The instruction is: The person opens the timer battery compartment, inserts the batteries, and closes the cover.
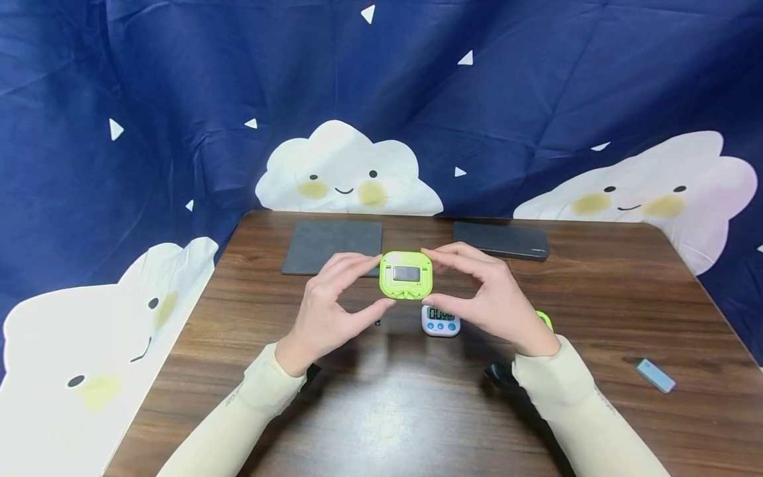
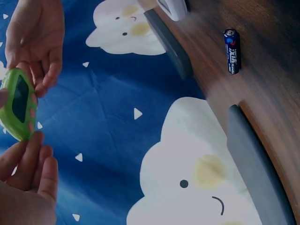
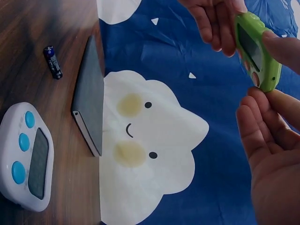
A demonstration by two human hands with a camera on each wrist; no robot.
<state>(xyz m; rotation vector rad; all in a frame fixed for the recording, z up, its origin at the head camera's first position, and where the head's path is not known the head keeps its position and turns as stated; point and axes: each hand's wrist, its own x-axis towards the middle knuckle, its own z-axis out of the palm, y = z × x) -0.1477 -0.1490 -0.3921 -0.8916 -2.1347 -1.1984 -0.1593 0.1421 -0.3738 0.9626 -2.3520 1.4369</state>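
Left hand (image 1: 334, 295), right hand (image 1: 491, 291): pinched green, rounded plastic timer (image 1: 406, 274) at left and right ends | soft, level grip seemed best

We see smooth, lightly shiny plastic on the green timer (image 1: 406, 274), with a dark, glassy-looking display (image 3: 248, 46) set in its shell. The white timer (image 3: 28, 157) also looks like plastic, its blue buttons (image 3: 24, 142) smooth and faintly glossy. We read the table (image 1: 387, 411) as brown wood grain with a polished finish, since light glares off it. The battery (image 2: 232, 54) has a glossy printed wrapper and a metal tip. Both the dark grey pad (image 1: 332, 242) and the black case (image 1: 499, 240) look matt. Behind them we find creased cloth in the backdrop (image 1: 507, 99), and soft, matt fabric in the sleeves (image 1: 256, 384).
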